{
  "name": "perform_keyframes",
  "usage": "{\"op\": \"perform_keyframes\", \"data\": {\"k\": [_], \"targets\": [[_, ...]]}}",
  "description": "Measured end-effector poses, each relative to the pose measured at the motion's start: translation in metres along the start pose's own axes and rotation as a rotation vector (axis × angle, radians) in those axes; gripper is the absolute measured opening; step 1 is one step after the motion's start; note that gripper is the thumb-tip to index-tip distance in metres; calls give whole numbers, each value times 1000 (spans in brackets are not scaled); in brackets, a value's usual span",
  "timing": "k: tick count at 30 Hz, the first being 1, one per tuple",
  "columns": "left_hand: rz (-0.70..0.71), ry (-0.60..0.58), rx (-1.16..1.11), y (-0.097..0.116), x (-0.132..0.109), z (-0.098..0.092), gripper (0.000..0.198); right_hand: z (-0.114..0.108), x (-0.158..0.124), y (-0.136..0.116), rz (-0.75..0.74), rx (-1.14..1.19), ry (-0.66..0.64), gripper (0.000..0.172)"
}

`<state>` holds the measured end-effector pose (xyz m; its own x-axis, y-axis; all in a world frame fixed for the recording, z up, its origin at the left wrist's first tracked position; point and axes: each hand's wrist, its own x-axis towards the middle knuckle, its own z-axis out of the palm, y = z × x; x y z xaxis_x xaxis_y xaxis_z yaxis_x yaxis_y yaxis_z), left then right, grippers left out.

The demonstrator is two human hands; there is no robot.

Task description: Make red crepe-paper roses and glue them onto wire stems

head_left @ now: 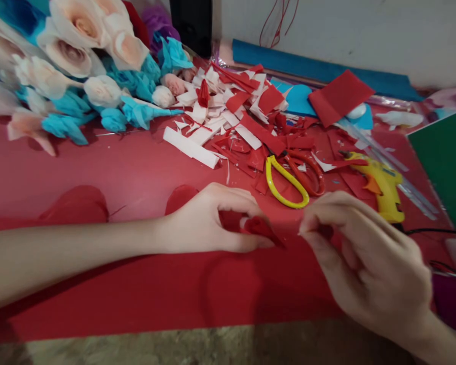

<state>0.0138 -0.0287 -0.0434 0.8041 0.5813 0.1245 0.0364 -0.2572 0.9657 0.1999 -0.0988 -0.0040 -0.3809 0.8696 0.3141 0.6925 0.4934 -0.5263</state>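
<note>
Just right of the middle of the frame, the left hand (216, 218) pinches a small rolled piece of red paper (259, 226) between thumb and fingers, its narrow end pointing down and to the right. The right hand (368, 258), at the lower right, has thumb and forefinger brought together near that narrow end, apart from it; whether anything thin is caught between the fingertips cannot be told. Above the hands, on the red tabletop (137, 152), lie scissors (294, 205) with one yellow and one red handle loop, their blades hidden among a heap of red and white scraps (247, 132). A yellow glue gun (389, 187) lies to the right, near a green board (446, 167) at the right edge. Cream and blue paper flowers (74, 53) crowd the upper left, and two rounded red pieces (79, 205) lie behind the left forearm.
</note>
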Motion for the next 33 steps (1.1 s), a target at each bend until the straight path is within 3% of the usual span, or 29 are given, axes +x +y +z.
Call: {"op": "perform_keyframes", "data": {"k": [9,17,29,33], "targets": [[-16,5,-6,-2,0,1,11,0,8,11,264,290,140,4],[-11,16,13,-1,-1,2,9,2,8,22,594,811,112,14],[-27,28,25,1,0,3,11,4,13,24,631,918,92,15],[-23,75,15,5,1,1,8,2,11,25,647,970,-30,22]]}}
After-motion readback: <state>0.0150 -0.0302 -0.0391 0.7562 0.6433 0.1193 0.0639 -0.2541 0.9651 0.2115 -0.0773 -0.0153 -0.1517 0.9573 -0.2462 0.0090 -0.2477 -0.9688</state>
